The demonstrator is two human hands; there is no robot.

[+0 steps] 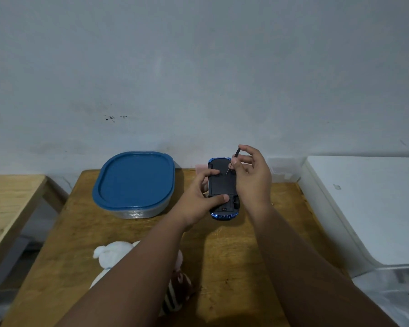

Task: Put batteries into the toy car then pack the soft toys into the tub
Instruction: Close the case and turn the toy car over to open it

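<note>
Upturned blue toy car (223,185) sits right of the lidded tub (134,182) on the desk (222,251). Left hand (200,197) clamps it; right hand (252,175) pinches a small screwdriver (233,161). Keep the tip square in the screw, car braced firm.

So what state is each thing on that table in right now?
Toy car: upside down, underside showing.
Tub: closed, blue lid on.
Screwdriver: tilted, tip on the car's underside.
Left hand: gripping the car.
Right hand: pinching the screwdriver.
Soft toys: lying on the table, unpacked.
</note>
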